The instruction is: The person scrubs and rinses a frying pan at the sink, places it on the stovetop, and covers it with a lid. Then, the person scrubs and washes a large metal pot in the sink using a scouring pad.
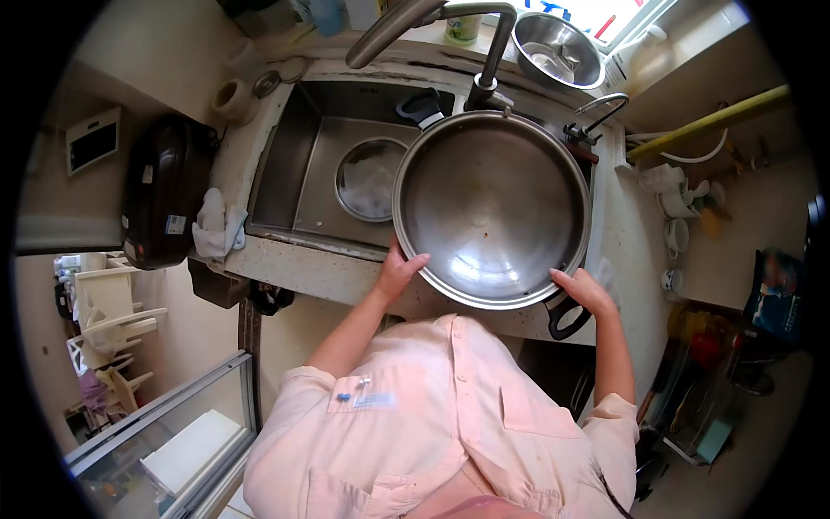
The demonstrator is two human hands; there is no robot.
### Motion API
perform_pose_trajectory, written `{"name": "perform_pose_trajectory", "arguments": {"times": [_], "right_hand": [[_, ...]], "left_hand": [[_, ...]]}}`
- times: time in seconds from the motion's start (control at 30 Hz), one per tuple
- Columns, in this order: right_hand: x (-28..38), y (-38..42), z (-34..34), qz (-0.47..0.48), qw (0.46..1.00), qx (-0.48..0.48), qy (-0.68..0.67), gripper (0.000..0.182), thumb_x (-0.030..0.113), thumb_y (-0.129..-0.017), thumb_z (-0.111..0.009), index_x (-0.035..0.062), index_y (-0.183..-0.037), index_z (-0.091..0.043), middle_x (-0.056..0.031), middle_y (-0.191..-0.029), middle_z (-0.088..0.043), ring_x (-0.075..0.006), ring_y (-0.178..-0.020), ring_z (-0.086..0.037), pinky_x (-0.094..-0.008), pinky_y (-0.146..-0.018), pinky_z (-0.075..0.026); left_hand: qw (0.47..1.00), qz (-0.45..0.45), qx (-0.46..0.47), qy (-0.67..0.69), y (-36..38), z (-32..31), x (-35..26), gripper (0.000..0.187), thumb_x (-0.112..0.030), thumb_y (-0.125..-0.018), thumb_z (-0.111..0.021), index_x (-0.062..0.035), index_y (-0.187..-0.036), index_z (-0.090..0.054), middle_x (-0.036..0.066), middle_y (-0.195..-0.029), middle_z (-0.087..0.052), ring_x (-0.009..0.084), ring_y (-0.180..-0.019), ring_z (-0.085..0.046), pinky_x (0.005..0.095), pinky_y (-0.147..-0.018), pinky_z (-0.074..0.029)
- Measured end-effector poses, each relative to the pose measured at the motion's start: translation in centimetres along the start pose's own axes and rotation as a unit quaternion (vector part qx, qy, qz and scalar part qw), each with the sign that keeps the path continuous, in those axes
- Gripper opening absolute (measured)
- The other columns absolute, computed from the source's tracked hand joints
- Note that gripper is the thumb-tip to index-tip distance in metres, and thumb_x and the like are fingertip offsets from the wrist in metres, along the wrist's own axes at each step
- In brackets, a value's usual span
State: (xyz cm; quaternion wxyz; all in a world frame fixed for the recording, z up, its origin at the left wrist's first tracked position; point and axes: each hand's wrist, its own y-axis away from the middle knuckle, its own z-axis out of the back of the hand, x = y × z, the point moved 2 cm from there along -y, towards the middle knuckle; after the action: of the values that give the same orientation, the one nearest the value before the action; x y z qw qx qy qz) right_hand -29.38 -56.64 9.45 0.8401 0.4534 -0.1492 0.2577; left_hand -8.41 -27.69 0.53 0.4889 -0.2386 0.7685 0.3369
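Observation:
A large round steel pan (488,208) with black handles lies over the right part of the sink, its inside facing up. My left hand (401,272) grips its lower left rim, thumb over the edge and fingers hidden beneath. At the lower right rim, beside one black handle, my right hand (584,290) holds on with the thumb on top. Left of the pan, a round lid or bowl (372,179) with a steel rim sits in the sink basin (298,195), partly covered by the pan.
A faucet (494,65) arches behind the pan. A steel bowl (558,52) stands at the back right near a small tap (588,130). White cloth (218,227) and a dark brown appliance (164,190) are left of the sink. Cups (679,195) hang on the right.

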Motion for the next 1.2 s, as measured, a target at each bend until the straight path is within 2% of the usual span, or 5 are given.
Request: {"name": "perform_pose_trajectory", "arguments": {"times": [0.33, 0.6, 0.9, 1.1, 1.2], "right_hand": [[-0.5, 1.6, -0.2, 0.074, 0.988, -0.135, 0.034, 0.047, 0.040, -0.086, -0.056, -0.0060, -0.079, -0.052, -0.0168, -0.068, -0.055, -0.0233, -0.063, -0.051, -0.0359, -0.062, -0.042], [0.1, 3.3, -0.7, 0.070, 0.971, -0.224, -0.046, 0.029, 0.020, -0.089, -0.057, -0.0023, -0.106, -0.056, -0.0113, -0.088, -0.064, -0.0184, -0.076, -0.061, -0.0287, -0.069, -0.049], [1.0, 6.9, -1.4, 0.069, 0.930, -0.361, -0.013, 0.034, 0.013, -0.088, -0.056, 0.0020, -0.119, -0.051, -0.0159, -0.109, -0.059, -0.0262, -0.094, -0.060, -0.0342, -0.083, -0.045], [0.2, 11.2, -3.7, 0.006, 0.923, -0.383, -0.030, 0.033, 0.010, -0.087, -0.056, 0.0016, -0.119, -0.051, -0.0146, -0.109, -0.058, -0.0239, -0.094, -0.059, -0.0328, -0.081, -0.046], [-1.5, 13.2, -4.6, -0.021, 0.918, -0.392, -0.046, 0.032, 0.010, -0.088, -0.055, 0.0017, -0.118, -0.051, -0.0131, -0.110, -0.058, -0.0207, -0.093, -0.059, -0.0311, -0.079, -0.046]], "left_hand": [[0.997, 0.074, -0.023, 0.004, -2.3, 3.6, -2.9, 0.045, -0.021, -0.087, -0.060, -0.0010, -0.125, -0.046, 0.006, -0.115, -0.056, 0.0127, -0.100, -0.052, 0.0264, -0.087, -0.042], [0.899, 0.135, -0.035, -0.415, -5.3, 12.0, -2.1, 0.025, -0.024, -0.085, -0.059, 0.0001, -0.083, -0.066, 0.009, -0.073, -0.065, 0.0152, -0.072, -0.062, 0.0293, -0.068, -0.049], [0.778, 0.007, -0.078, -0.624, -17.4, 21.0, 7.0, 0.044, -0.030, -0.076, -0.062, -0.0157, -0.117, -0.057, 0.014, -0.123, -0.052, 0.0326, -0.107, -0.054, 0.0410, -0.087, -0.046], [0.689, 0.010, -0.075, -0.721, -21.2, 14.8, 10.2, 0.085, -0.038, -0.069, -0.071, -0.0247, -0.141, -0.027, 0.010, -0.144, -0.029, 0.0377, -0.118, -0.046, 0.0408, -0.097, -0.040], [0.680, 0.078, 0.015, -0.729, -21.2, 12.7, 11.4, 0.076, -0.044, -0.070, -0.067, -0.0165, -0.135, -0.039, 0.015, -0.141, -0.033, 0.0301, -0.124, -0.041, 0.0404, -0.097, -0.041]]}}
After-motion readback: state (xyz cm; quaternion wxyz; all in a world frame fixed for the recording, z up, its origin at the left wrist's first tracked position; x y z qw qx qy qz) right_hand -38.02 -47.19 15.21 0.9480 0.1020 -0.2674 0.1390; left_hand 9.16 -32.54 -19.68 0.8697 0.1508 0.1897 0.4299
